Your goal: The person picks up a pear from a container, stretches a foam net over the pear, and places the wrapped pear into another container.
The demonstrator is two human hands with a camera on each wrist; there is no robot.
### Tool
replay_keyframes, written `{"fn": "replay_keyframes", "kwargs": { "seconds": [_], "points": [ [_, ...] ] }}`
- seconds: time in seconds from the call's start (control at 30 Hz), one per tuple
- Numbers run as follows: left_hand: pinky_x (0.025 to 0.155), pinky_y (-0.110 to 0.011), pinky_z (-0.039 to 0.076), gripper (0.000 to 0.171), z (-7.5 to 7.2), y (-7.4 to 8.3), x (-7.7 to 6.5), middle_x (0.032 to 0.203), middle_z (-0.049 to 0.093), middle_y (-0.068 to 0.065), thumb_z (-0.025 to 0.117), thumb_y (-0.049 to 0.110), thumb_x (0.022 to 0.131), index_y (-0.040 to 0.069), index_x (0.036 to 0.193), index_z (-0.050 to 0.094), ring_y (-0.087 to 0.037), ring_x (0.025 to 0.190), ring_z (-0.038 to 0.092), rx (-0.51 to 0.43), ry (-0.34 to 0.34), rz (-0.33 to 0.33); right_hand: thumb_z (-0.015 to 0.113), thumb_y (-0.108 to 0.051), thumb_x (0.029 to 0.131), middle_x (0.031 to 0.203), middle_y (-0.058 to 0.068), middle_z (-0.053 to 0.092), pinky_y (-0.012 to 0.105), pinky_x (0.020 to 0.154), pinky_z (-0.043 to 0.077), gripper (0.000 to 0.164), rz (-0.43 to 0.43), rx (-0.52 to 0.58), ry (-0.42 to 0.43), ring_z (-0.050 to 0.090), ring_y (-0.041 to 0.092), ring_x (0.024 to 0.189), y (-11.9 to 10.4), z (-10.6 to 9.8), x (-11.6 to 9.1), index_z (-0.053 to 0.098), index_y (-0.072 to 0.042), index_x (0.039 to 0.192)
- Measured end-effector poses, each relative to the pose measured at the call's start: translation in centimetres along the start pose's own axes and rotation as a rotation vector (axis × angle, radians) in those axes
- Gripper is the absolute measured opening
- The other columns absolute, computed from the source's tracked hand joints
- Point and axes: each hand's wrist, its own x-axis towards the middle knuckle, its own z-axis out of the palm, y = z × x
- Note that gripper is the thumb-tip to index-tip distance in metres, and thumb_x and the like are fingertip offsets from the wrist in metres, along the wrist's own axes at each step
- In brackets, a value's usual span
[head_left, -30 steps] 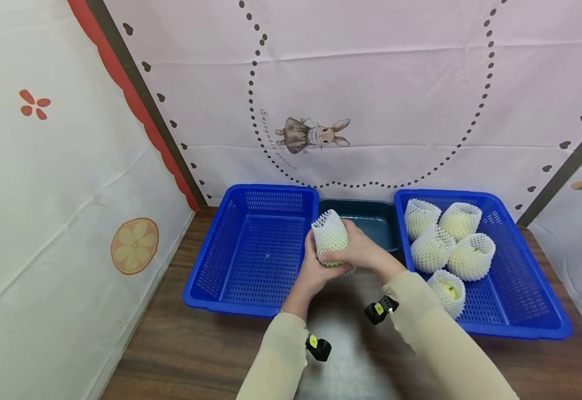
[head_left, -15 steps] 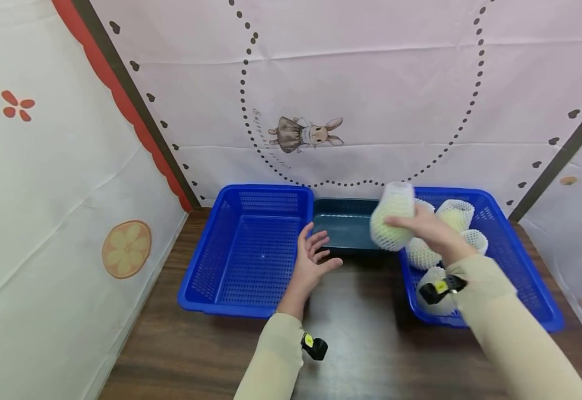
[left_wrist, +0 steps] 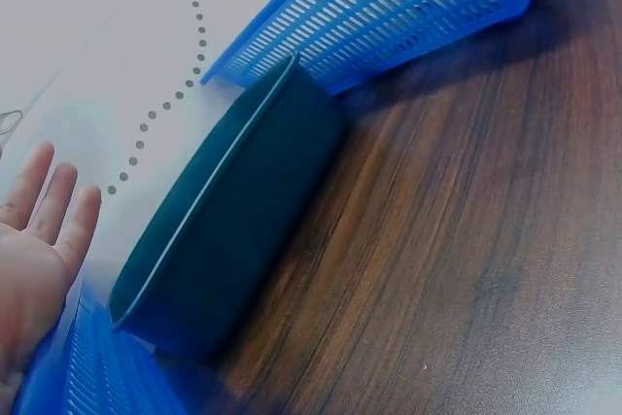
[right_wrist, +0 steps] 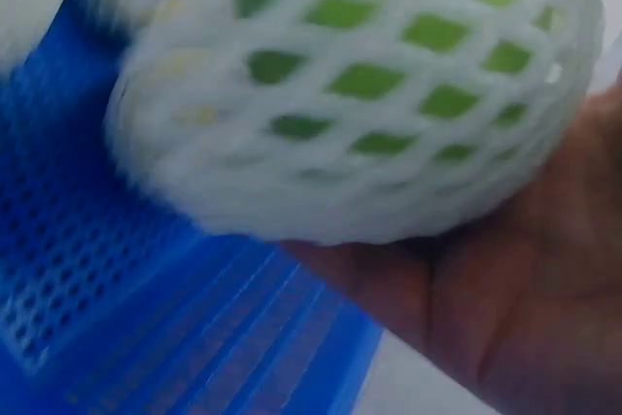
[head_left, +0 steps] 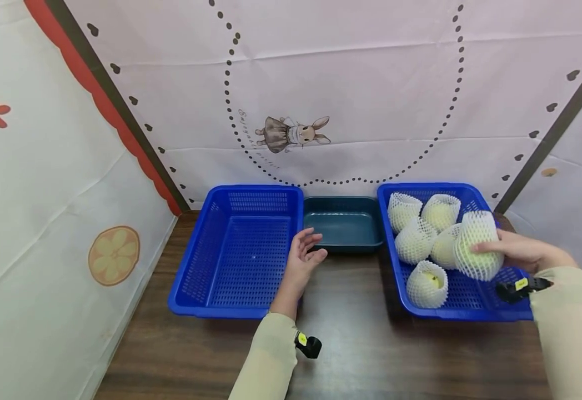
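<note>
My right hand [head_left: 526,250] grips a pale green fruit in a white foam net [head_left: 476,247] over the right blue basket [head_left: 471,311]. Up close in the right wrist view, green skin shows through the diamond gaps of the net [right_wrist: 360,85]; the thumb lies along its underside. Several more fruits in foam nets [head_left: 413,240] sit in that basket, one of them partly hidden behind the held fruit. My left hand [head_left: 301,261] holds nothing, its fingers loosely bent, beside the right edge of the left blue basket [head_left: 246,311]. The left wrist view shows its fingers [left_wrist: 49,206] spread.
A dark green tray [head_left: 343,228] stands between the two baskets at the back of the wooden table [head_left: 351,333]. Inside the left basket only its bare perforated floor shows. A printed cloth [head_left: 361,100] hangs behind, and another covers the left side.
My right hand has carried the netted fruit from between both hands rightward to over the right basket. My left hand has let go of it and stayed near the left basket.
</note>
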Motion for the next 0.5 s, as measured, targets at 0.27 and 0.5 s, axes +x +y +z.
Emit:
{"fn": "replay_keyframes", "kwargs": {
  "seconds": [0.27,0.5],
  "points": [
    [0.101,-0.043,0.034,0.047,0.2,0.3,-0.4,0.126,0.048,-0.028,0.056,0.007,0.092,-0.007,0.131,0.034,-0.034,0.121,0.042,0.022,0.012,-0.037,0.057,-0.029,0.089,0.118,0.019,0.046,0.056,0.085,0.044,0.087,0.186,-0.105,-0.14,0.05,0.03,0.105,1.6,0.1,-0.5,-0.004,0.006,0.139],
    [0.097,-0.033,0.038,0.038,0.3,0.8,-0.4,0.122,0.049,-0.031,0.048,0.001,0.095,-0.012,0.128,0.036,-0.039,0.118,0.043,0.022,0.002,-0.021,0.061,-0.028,0.083,0.115,0.015,0.049,0.051,0.09,0.042,0.087,0.182,-0.259,-0.203,0.048,0.029,0.106,2.1,0.9,0.2,0.004,0.008,0.139]
  ]
}}
